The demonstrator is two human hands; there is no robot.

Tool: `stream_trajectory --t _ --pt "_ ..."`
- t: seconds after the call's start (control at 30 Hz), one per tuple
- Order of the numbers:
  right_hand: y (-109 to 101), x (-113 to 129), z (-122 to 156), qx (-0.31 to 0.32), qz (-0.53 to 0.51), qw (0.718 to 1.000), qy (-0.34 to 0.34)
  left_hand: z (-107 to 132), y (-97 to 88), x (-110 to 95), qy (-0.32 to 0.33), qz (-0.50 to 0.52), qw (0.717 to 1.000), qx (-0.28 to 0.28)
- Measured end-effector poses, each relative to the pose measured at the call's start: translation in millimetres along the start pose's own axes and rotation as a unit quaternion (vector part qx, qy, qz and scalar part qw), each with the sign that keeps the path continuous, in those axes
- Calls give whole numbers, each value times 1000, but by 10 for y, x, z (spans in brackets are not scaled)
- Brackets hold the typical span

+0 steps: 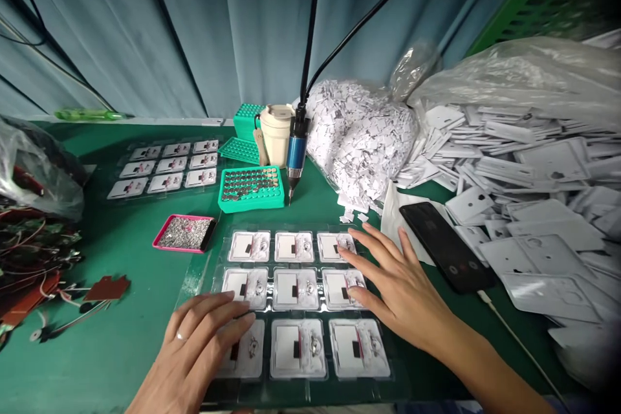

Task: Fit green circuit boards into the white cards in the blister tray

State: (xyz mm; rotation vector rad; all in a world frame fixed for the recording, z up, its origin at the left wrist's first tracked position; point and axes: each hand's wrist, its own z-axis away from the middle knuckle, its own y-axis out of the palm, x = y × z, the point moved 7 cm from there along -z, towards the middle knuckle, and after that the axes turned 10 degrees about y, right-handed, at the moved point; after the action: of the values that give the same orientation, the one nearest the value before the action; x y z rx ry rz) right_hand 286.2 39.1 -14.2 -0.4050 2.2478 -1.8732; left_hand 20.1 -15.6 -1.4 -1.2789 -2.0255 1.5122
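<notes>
A clear plastic tray (270, 318) lies in front of me, its pockets filled with several white square plates (298, 349), each with a small black patch and metal parts on its right side. My left hand (201, 339), with a ring on one finger, rests over the left side of the tray and partly covers the near-left plate. Its fingers are stretched out. My right hand (392, 278) is spread over the tray's right column, fingertips at the far and middle plates. I cannot tell how firmly either hand touches them. Neither hand holds anything.
A blue electric screwdriver (297, 152) hangs behind the tray. Nearby are a green holder (251, 189) of round metal cells, a pink box (184, 233) of screws and a cream cup (277, 129). White plastic pieces (485, 162) and a phone (444, 246) are right, wired boards (33, 278) left.
</notes>
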Motion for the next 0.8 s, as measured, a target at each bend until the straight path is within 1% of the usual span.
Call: stream_trajectory --t 0.1,0.27,0.37,0.47,0.57,0.67,0.73,0.8 --pt "22 8 -72 6 12 1000 -8 74 10 114 -17 -10 1000 -13" --pt "28 23 -67 5 14 1000 -9 238 88 250 -1 -32 999 7" --pt "42 4 -68 1 9 1000 -1 317 92 315 -7 -33 999 2" --pt "39 -6 -80 -7 8 1000 0 365 74 344 -19 -35 999 -4" --pt "-36 -2 -59 -36 -18 999 -5 402 42 346 -35 -38 999 -7" --pt "-185 -44 88 -103 -97 990 20 454 -6 370 -69 -36 997 -22" --pt "-267 -105 291 -157 -146 975 59 492 -35 424 -112 -30 992 -44" --pt "-258 -180 544 -177 -177 961 115 504 -51 480 -154 -19 985 -78"
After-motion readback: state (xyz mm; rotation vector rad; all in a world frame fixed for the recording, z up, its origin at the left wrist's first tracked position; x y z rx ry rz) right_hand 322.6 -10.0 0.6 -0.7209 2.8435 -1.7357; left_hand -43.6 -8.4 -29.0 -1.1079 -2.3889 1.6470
